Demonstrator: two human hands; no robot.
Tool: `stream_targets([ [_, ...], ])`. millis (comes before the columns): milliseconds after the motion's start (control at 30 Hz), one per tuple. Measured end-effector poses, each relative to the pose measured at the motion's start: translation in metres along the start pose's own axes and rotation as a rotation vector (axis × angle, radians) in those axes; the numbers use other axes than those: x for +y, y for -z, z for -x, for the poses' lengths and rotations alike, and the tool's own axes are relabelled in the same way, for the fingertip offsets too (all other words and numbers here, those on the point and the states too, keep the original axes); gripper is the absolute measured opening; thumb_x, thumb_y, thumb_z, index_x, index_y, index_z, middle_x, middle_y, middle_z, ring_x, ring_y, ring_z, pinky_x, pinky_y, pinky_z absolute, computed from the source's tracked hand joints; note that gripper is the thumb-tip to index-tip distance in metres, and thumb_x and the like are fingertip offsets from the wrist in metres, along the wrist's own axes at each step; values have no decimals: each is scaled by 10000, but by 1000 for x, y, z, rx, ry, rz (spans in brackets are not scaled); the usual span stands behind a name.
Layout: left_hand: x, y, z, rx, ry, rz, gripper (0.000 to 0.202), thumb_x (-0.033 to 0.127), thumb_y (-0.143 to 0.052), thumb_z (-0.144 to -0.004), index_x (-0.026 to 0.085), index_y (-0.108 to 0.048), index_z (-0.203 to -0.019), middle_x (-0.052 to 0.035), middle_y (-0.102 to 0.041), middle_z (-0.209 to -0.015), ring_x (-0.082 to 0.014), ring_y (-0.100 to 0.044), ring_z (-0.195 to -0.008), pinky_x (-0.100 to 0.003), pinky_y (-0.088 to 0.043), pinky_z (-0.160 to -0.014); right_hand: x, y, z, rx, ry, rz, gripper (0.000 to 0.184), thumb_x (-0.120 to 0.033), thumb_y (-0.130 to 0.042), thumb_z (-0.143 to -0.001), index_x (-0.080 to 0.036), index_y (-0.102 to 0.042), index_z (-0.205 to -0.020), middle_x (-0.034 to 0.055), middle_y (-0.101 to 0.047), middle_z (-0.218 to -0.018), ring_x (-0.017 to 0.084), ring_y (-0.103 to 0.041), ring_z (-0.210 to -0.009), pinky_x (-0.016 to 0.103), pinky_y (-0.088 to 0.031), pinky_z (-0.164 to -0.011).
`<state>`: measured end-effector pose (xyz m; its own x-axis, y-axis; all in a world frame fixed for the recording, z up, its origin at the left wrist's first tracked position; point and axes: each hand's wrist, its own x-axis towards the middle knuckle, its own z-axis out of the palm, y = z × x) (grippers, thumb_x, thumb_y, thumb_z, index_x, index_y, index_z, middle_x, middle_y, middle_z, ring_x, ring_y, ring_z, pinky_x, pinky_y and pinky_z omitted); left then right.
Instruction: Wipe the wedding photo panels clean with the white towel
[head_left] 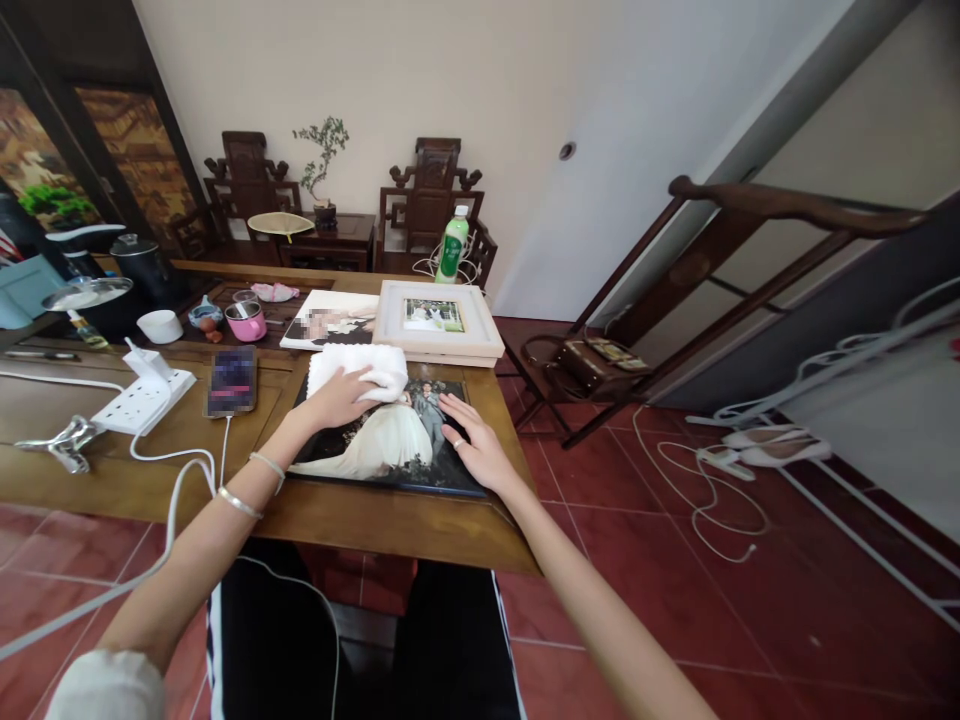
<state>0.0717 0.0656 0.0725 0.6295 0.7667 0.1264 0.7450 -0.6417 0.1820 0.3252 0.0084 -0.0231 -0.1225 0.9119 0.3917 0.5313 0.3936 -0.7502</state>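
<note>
A dark wedding photo panel (375,445) lies flat at the right end of the wooden table, showing a white gown and a grey suit. My left hand (339,398) grips a bunched white cloth (360,365) against the panel's upper part, its fingers pressed into the fabric. On the panel's right side rests my right hand (476,445), fingers stretched out and lying flat, with a ring on one. Just behind the panel are a light-coloured picture frame (487,335) and another white-edged photo print (330,315).
On the wooden table (450,530) to the left lie a phone (231,380), a white power strip (150,395) with cables and a pink cup (246,322). A green bottle (452,245) stands behind the frame. At the right is a wooden chair (694,265).
</note>
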Motion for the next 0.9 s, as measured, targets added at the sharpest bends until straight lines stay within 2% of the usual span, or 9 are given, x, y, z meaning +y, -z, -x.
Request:
stream_targets([
  [100,6,-1,23,-135,-100,26,283,203,-431,-963,218,-640,-1153,-7,-520,-1405,-233,-305,-1411,-525,-207,-1144,0,0,0,-6,-2,0,403,-352,-509,-898,-246,-606,-1275,83,-544,-1395,257,-415,-1362,512,-285,-1156],
  [233,38,1,73,-233,-196,74,396,88,-483,-876,319,-641,-1157,42,-374,-1507,-233,-208,-1450,-574,-126,-1160,0,0,0,-4,5,20,409,-339,-495,-905,-232,-593,-1288,89,-539,-1399,252,-411,-1365,521,-288,-1151],
  [333,67,4,106,-269,-279,137,406,53,-503,-826,334,-687,-1053,77,-333,-1525,-228,-188,-1457,-549,-54,-1179,0,0,0,-7,12,24,415,-341,-490,-909,-219,-586,-1293,93,-534,-1403,247,-404,-1369,515,-293,-1150],
  [433,76,4,116,-245,-280,168,339,68,-514,-820,282,-697,-1009,56,-369,-1510,-217,-212,-1450,-484,-57,-1199,0,0,0,-10,13,28,413,-354,-497,-908,-223,-591,-1289,92,-533,-1404,249,-403,-1370,514,-291,-1151],
  [533,61,0,101,-213,-251,149,362,78,-475,-851,268,-664,-1096,28,-433,-1473,-191,-229,-1445,-465,-90,-1198,-1,0,0,-13,8,32,410,-347,-496,-909,-234,-587,-1292,88,-531,-1406,247,-402,-1371,519,-286,-1152],
  [667,22,-8,59,-167,-140,84,307,171,-442,-917,248,-652,-1127,-12,-506,-1419,-210,-279,-1427,-497,-146,-1174,0,0,1,-15,6,29,409,-342,-502,-905,-244,-586,-1294,84,-533,-1405,249,-410,-1365,528,-285,-1151],
  [767,-8,-11,25,-113,-35,63,305,280,-429,-951,212,-638,-1161,-44,-528,-1398,-239,-365,-1381,-482,-202,-1156,1,0,1,-14,1,21,407,-333,-508,-901,-243,-591,-1290,85,-530,-1408,250,-409,-1367,525,-284,-1152],
  [900,-38,-10,0,-83,63,53,345,310,-405,-954,165,-634,-1166,-81,-569,-1352,-270,-475,-1286,-486,-221,-1145,1,0,1,-11,-1,19,406,-341,-507,-902,-240,-596,-1285,88,-533,-1404,253,-409,-1366,525,-286,-1151],
])
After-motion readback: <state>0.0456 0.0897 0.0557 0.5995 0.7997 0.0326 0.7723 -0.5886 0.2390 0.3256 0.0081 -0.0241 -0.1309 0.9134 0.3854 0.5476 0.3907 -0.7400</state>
